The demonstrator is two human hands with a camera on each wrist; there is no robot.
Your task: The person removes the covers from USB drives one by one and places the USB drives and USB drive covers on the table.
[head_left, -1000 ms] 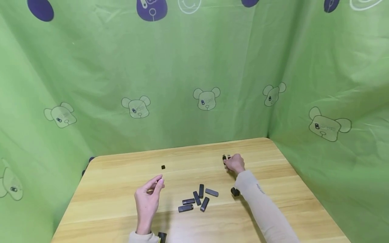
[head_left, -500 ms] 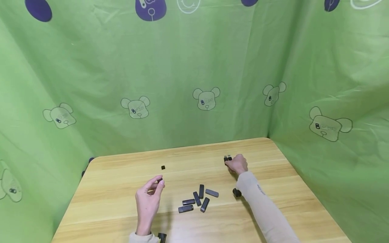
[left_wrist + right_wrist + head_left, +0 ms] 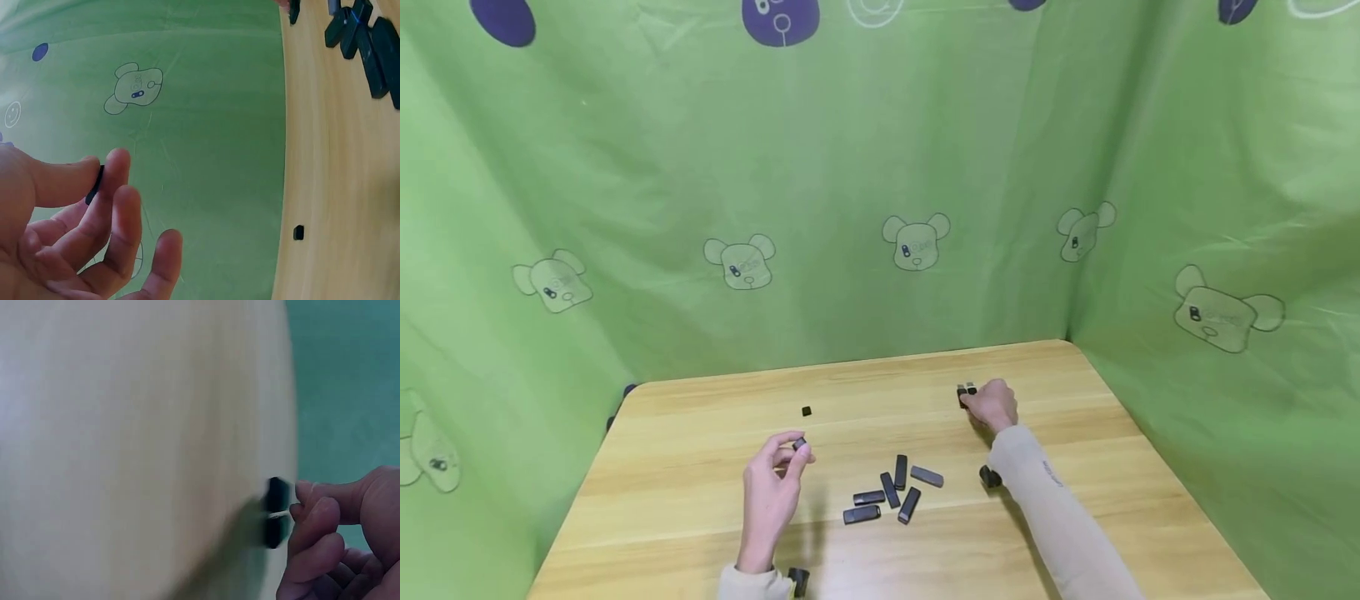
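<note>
My left hand (image 3: 772, 492), raised over the left part of the table, pinches a small black cap (image 3: 800, 444) between thumb and forefinger; its other fingers curve loosely. In the left wrist view this cap (image 3: 95, 185) appears as a dark sliver. Farther back lies another small black cap (image 3: 807, 411). At the far right, my right hand (image 3: 992, 405) is down at the table with curled fingers, its fingertips gripping a black USB stick (image 3: 962, 397). Right beside it lies a second USB stick (image 3: 972, 389), both metal plugs pointing away. The fingers hide parts of both sticks.
Several dark stick-shaped USB drives (image 3: 890, 490) lie in a loose cluster mid-table, between the two forearms. A green printed curtain (image 3: 820, 317) closes off the back and sides of the wooden table (image 3: 700, 433).
The right hand has shifted slightly right, bringing its USB stick close beside the other one. The left hand has turned a little, showing more of its cap. The clustered sticks stay put.
</note>
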